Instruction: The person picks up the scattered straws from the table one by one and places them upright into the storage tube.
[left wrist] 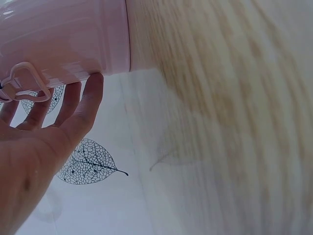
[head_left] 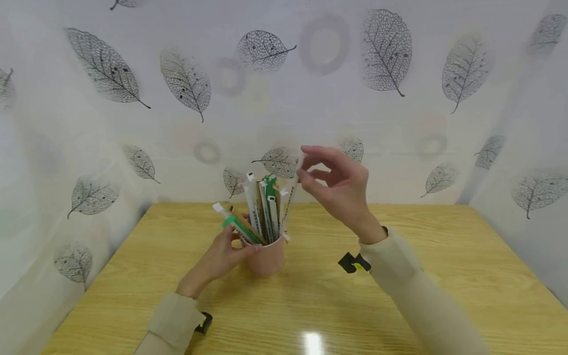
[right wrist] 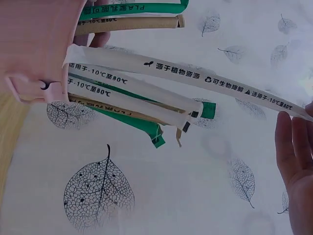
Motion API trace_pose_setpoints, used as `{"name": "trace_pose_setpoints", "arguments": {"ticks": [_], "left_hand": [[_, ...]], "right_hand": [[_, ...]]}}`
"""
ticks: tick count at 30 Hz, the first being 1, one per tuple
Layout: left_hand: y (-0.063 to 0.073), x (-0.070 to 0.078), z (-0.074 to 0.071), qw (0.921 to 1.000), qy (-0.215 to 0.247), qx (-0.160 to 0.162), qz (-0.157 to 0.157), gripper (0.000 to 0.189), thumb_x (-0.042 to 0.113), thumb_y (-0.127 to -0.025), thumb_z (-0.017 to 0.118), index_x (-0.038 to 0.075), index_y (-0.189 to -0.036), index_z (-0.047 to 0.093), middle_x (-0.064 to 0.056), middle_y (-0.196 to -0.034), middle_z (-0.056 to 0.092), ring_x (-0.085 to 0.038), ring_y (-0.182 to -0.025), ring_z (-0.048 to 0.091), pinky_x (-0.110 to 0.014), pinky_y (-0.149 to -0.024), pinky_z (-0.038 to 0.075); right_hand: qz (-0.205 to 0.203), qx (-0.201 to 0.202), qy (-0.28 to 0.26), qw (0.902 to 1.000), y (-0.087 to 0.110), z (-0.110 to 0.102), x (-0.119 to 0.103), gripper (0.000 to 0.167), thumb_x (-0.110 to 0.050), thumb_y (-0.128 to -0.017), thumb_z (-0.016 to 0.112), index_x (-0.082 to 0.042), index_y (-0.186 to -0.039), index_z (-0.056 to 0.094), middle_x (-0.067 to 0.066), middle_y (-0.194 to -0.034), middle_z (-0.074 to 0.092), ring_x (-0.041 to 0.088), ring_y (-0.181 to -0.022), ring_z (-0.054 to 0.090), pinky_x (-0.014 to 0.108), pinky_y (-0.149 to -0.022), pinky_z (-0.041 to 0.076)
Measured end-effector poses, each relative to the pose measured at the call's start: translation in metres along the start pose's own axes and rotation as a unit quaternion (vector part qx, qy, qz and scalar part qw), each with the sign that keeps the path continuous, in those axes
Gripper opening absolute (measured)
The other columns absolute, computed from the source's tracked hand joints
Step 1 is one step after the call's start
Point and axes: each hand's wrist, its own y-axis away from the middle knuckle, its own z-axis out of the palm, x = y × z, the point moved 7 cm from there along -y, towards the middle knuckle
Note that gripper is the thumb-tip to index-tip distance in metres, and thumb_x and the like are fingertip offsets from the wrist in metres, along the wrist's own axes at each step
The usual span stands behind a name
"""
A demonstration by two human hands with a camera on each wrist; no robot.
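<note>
A pink cup (head_left: 267, 260) stands on the table, filled with paper-wrapped drinking straws (head_left: 268, 214) in white, green and brown. My left hand (head_left: 224, 256) holds the cup from the left, thumb at the near rim. In the left wrist view, its fingers (left wrist: 87, 105) lie along the cup's side by a pink loop-shaped clasp (left wrist: 32, 83). Above and to the right, my right hand (head_left: 339, 185) pinches the upper end of a white wrapped straw (right wrist: 195, 76), printed with dark text. The straw's lower end is at the cup's mouth.
The wooden table (head_left: 399, 301) ends at a pale cloth backdrop (head_left: 310, 108) printed with leaves, which also hangs at both sides. Dark devices (head_left: 354, 263) are worn at my wrists. Some straws (head_left: 228, 214) lean out to the left over the rim.
</note>
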Motion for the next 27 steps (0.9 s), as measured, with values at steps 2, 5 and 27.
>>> {"name": "trace_pose_setpoints", "arguments": {"ticks": [2, 5, 27], "left_hand": [[0.000, 0.000, 0.000, 1.0000, 0.003, -0.001, 0.000, 0.068, 0.024, -0.096, 0.073, 0.015, -0.151, 0.035, -0.019, -0.153, 0.047, -0.041, -0.127, 0.057, -0.045, -0.096, 0.056], [-0.001, 0.000, 0.000, 1.0000, 0.008, 0.000, -0.002, 0.068, 0.023, -0.096, 0.073, 0.015, -0.151, 0.035, -0.019, -0.152, 0.048, -0.041, -0.128, 0.057, -0.044, -0.095, 0.057], [-0.001, 0.000, 0.000, 1.0000, 0.003, 0.005, -0.003, 0.070, 0.024, -0.095, 0.074, 0.013, -0.152, 0.034, -0.017, -0.156, 0.042, -0.041, -0.130, 0.056, -0.051, -0.101, 0.054]], "right_hand": [[-0.001, -0.001, 0.002, 1.0000, -0.001, 0.006, 0.002, 0.047, 0.025, -0.078, 0.067, 0.009, -0.122, 0.066, 0.001, -0.100, 0.072, 0.013, -0.091, 0.070, 0.033, -0.076, 0.064], [-0.001, -0.015, 0.023, 0.9996, 0.001, 0.013, 0.007, 0.042, 0.025, -0.078, 0.068, 0.014, -0.118, 0.065, 0.009, -0.095, 0.072, 0.012, -0.091, 0.069, 0.034, -0.075, 0.064], [0.089, -0.124, 0.104, 0.9827, 0.065, 0.034, 0.051, 0.038, 0.017, -0.084, 0.072, 0.006, -0.119, 0.066, 0.023, -0.110, 0.073, 0.027, -0.089, 0.073, 0.030, -0.071, 0.064]]}}
